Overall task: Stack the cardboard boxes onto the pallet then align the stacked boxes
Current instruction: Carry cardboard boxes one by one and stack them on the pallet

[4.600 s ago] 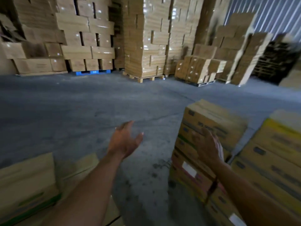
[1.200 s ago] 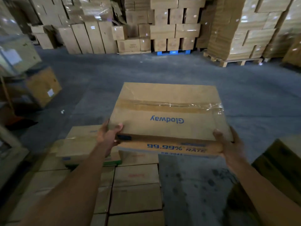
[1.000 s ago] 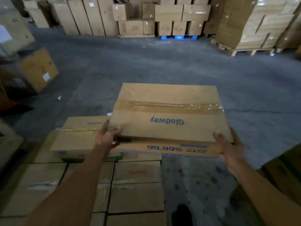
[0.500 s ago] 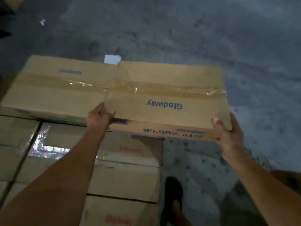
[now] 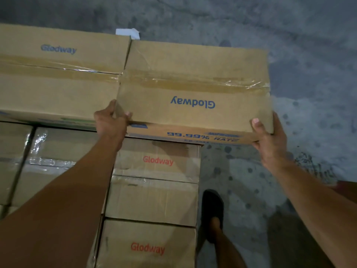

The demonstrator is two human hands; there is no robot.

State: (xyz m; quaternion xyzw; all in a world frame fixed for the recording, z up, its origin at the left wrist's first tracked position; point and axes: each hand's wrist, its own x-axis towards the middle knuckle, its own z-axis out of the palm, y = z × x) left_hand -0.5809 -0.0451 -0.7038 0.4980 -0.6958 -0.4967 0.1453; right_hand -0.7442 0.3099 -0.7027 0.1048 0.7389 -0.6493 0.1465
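I hold a taped cardboard box (image 5: 193,74) printed "Glodway" in blue, upside down to me. My left hand (image 5: 110,120) grips its near left corner, and my right hand (image 5: 268,136) grips its near right corner with the thumb on top. Its left side meets a second box (image 5: 58,78) lying on the upper layer. Below both is a layer of boxes with red "Glodway" print (image 5: 156,180). The held box overhangs that layer's right edge. The pallet itself is hidden.
Grey stained concrete floor (image 5: 289,45) lies beyond and to the right of the stack. My foot in a dark sandal (image 5: 212,207) stands beside the stack's right edge. A white scrap of paper (image 5: 127,33) lies on the floor behind the boxes.
I carried the box over to the stack and lowered it beside the upper-layer box. The view tilted down from the warehouse to the stack.
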